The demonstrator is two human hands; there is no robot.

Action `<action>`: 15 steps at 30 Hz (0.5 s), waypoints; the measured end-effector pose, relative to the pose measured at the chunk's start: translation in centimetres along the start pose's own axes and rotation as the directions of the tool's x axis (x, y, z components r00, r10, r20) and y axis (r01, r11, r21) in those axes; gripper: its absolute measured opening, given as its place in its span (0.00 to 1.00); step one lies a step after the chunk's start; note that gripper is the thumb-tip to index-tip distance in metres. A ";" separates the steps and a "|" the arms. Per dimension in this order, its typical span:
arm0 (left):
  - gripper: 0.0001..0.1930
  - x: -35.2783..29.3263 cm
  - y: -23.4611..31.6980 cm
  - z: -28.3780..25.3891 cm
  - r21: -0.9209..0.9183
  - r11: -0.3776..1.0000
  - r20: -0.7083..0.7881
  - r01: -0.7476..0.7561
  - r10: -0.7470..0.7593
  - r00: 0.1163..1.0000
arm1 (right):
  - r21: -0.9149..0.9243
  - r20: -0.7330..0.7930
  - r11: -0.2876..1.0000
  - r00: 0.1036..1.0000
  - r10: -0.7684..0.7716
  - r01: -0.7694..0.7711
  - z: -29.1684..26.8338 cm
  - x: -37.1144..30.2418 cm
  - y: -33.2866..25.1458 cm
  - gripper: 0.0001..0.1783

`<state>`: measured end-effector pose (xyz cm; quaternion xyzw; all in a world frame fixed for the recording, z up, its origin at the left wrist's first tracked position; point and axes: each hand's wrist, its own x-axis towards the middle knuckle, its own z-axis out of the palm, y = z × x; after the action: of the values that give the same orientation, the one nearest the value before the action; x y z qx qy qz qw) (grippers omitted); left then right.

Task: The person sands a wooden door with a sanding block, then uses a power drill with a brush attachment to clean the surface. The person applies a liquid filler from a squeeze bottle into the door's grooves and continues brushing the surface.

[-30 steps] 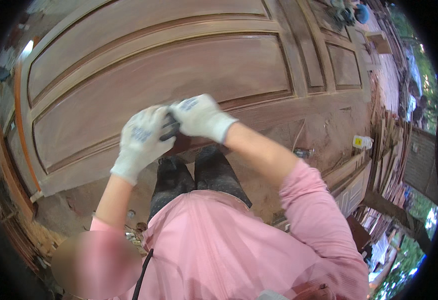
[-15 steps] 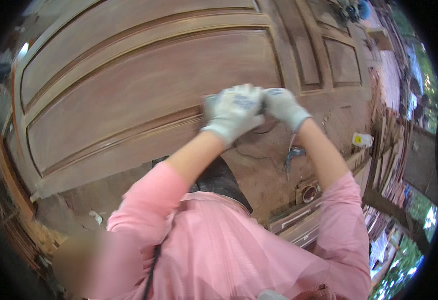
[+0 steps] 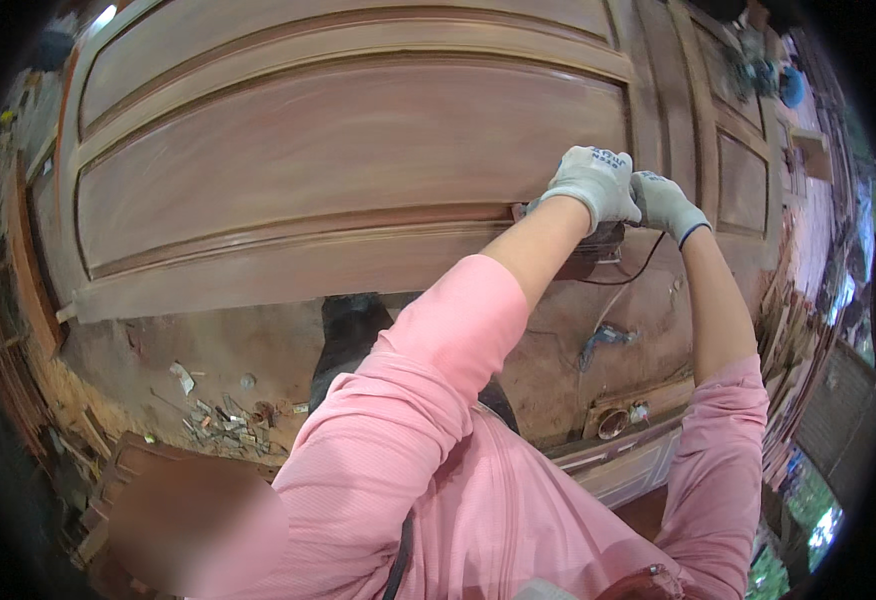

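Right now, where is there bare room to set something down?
The large door panel, framed by mouldings, left of the left hand; also floor between door edge and scraps. Crowded: around the right hand, power tool and black cable.

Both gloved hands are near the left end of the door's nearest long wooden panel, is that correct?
Not the left end: the head view shows the gloved left hand and right hand near the right end of the nearest long wooden panel.

Saw the L hand (image 3: 595,187) & R hand (image 3: 664,206) slide R along the door (image 3: 258,277) w/in a sec, now nr R end of long panel (image 3: 358,150); L arm (image 3: 538,250) stretched farther across.
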<state>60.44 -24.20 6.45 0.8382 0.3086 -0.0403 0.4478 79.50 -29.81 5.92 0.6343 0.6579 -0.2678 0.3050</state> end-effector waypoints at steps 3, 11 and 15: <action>0.33 -3.0 -4.3 -2.5 -0.006 1.000 -0.014 0.016 -0.016 1.000 | 0.021 -0.055 1.000 0.998 -0.009 0.010 -2.6 1.0 -6.2 0.19; 0.34 -16.7 -17.2 -10.5 -0.005 0.995 -0.039 0.097 -0.097 0.995 | 0.014 -0.054 0.982 0.981 -0.188 0.189 -5.7 7.1 -23.5 0.29; 0.35 -24.5 -25.2 -14.5 0.032 0.990 -0.111 0.138 -0.134 0.985 | 0.040 -0.143 0.965 0.957 -0.253 0.261 -9.0 8.8 -35.6 0.28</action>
<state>23.67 -14.44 5.27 0.8248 0.3880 -0.0313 0.4100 43.38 -19.13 4.19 0.5691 0.7459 -0.2802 0.2032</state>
